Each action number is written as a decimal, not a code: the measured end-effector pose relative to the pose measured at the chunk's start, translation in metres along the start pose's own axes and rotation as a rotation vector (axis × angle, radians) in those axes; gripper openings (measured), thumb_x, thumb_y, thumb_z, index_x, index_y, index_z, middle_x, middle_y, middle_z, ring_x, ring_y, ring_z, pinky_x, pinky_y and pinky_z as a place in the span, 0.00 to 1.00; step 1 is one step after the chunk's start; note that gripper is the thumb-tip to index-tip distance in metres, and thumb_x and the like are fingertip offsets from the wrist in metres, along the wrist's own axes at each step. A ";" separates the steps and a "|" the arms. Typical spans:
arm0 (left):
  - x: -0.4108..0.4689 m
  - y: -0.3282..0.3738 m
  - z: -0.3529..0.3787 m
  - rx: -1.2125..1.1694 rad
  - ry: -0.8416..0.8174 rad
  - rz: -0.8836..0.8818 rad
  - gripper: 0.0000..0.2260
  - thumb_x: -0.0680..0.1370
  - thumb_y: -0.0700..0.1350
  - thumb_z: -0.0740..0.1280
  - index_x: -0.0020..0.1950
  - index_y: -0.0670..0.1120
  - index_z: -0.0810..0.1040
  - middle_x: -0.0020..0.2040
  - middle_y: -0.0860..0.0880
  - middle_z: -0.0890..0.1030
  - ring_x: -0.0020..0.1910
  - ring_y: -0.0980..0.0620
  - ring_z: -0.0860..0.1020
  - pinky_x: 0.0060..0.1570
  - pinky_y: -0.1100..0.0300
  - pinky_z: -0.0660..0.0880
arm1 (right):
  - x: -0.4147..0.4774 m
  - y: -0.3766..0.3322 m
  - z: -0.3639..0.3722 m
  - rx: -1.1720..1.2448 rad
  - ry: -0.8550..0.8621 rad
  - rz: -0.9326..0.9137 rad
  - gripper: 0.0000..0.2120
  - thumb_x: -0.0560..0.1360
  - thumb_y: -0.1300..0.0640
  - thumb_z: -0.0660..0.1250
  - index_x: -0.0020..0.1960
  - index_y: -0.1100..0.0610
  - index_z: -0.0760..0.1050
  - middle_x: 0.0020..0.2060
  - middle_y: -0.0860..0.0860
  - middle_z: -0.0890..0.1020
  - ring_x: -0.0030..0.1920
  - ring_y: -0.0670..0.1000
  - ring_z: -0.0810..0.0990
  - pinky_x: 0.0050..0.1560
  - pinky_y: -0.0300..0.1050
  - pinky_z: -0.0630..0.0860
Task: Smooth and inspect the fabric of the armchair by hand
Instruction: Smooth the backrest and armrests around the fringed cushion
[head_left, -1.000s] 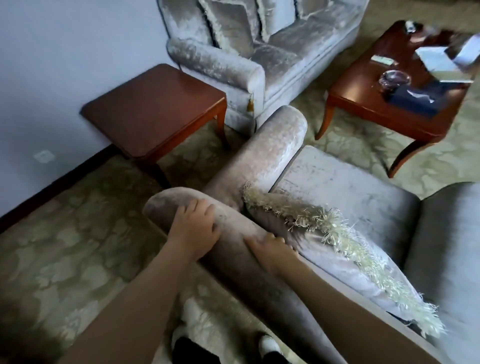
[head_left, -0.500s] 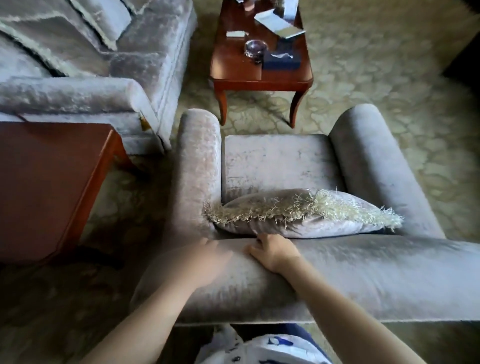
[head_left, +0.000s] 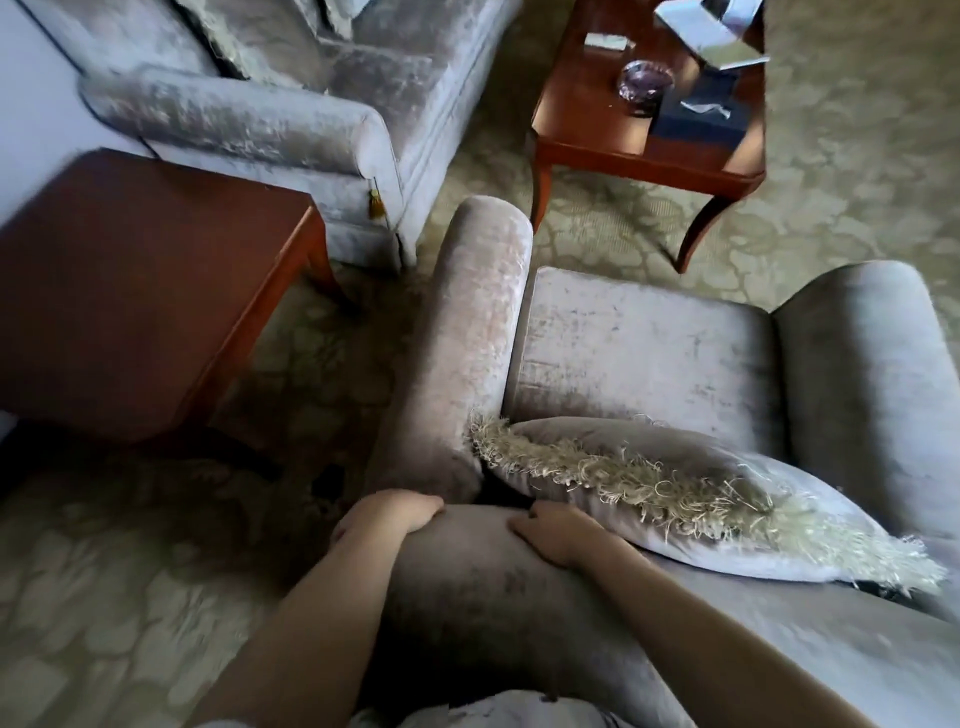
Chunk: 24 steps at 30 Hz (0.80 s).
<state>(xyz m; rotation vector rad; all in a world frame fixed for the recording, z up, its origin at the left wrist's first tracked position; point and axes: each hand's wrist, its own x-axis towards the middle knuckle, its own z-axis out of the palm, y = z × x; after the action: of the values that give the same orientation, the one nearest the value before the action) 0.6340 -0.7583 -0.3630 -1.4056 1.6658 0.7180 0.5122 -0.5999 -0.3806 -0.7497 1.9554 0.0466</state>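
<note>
Left hand (head_left: 387, 519) curls round the armchair's (head_left: 493, 597) back corner — right hand (head_left: 558, 532) lies flat beside the cushion's (head_left: 727, 540) edge.

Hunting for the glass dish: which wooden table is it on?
The curved-legged reddish wooden table ahead of the grey velvet armchair, not the square table by the wall.
</note>
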 end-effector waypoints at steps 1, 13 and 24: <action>0.008 -0.009 -0.007 -0.047 -0.051 0.017 0.38 0.69 0.69 0.62 0.72 0.48 0.67 0.74 0.44 0.63 0.69 0.43 0.65 0.64 0.54 0.64 | 0.007 -0.004 0.002 -0.001 -0.005 0.007 0.27 0.78 0.43 0.53 0.66 0.61 0.71 0.67 0.61 0.73 0.66 0.59 0.71 0.63 0.47 0.67; 0.026 -0.071 -0.013 -0.738 -0.411 -0.097 0.25 0.80 0.52 0.56 0.71 0.37 0.64 0.72 0.37 0.64 0.69 0.41 0.63 0.48 0.57 0.64 | 0.037 -0.068 0.020 0.027 -0.027 0.002 0.29 0.74 0.38 0.54 0.65 0.57 0.72 0.64 0.59 0.74 0.64 0.60 0.73 0.63 0.53 0.69; 0.046 -0.074 -0.060 -0.854 -0.304 0.018 0.19 0.82 0.45 0.55 0.69 0.35 0.65 0.70 0.35 0.66 0.69 0.39 0.65 0.55 0.55 0.65 | 0.031 -0.081 -0.020 0.213 0.074 -0.094 0.22 0.76 0.40 0.57 0.58 0.56 0.74 0.61 0.57 0.77 0.61 0.57 0.74 0.59 0.48 0.70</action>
<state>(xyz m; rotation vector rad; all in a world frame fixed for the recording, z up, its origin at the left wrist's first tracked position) 0.6903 -0.8475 -0.3670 -1.7138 1.1581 1.6884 0.5286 -0.6877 -0.3735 -0.7096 1.9552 -0.2460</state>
